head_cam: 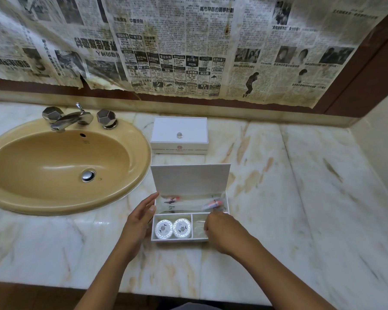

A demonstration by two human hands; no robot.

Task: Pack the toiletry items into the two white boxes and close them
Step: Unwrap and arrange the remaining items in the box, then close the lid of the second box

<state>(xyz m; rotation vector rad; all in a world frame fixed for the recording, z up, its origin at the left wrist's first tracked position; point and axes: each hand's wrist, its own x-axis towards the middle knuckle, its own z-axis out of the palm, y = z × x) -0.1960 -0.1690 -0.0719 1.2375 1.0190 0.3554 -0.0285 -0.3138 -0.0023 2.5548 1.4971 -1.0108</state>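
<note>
An open white box [191,213] stands on the marble counter, its lid [189,179] raised at the back. Its long rear compartment holds clear packets with orange-tipped items [213,203]. The front left compartment holds two round white soaps [173,228]. Clear wrapped items [198,227] lie in the front right compartment. My left hand [140,217] rests with straight fingers against the box's left side. My right hand [221,231] reaches over the front right compartment with fingers curled; what they hold is hidden. A second white box [179,134], closed, with a clear knob, stands behind.
A beige oval sink [61,164] with chrome tap and two handles [76,118] lies to the left. Newspaper sheets cover the wall behind. A side wall rises at the far right. The counter's front edge runs just below my forearms.
</note>
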